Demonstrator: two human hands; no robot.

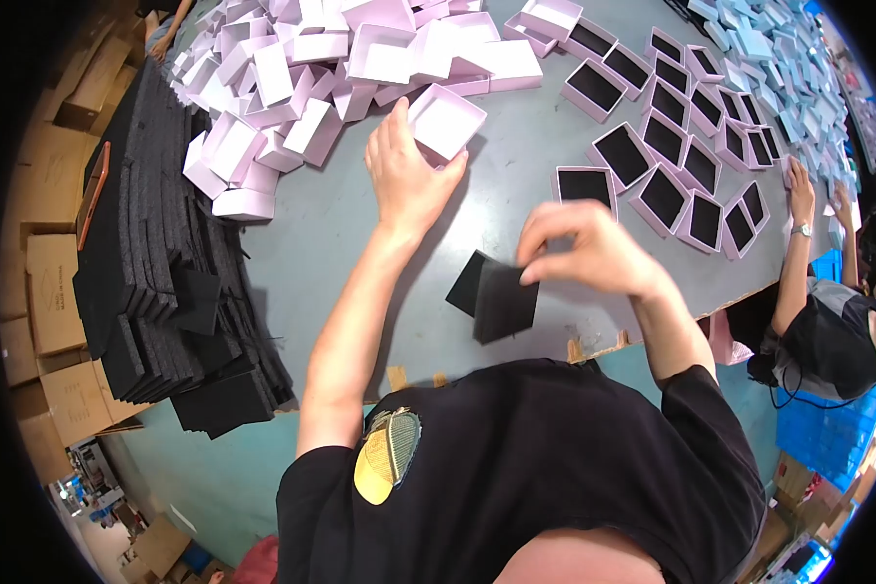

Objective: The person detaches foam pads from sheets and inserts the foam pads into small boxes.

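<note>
My left hand (406,170) is closed around the side of a small pink box (447,124), open at the top and with a pale bare inside. Between the thumb and fingers of my right hand (579,245) hangs a thin black foam pad (506,304), tilted over the table. A second dark piece (467,281) shows partly behind it; whether it lies on the table or is held too, I cannot tell. To the right of my hands stand several pink boxes with black pads inside (623,156).
Empty pink boxes (302,73) lie heaped at the back left. Stacks of black foam sheets (156,253) line the left table edge. Light blue boxes (784,88) pile up at the back right. A co-worker (827,326) stands at the right, hands near the boxes. Cardboard cartons (54,282) stand left.
</note>
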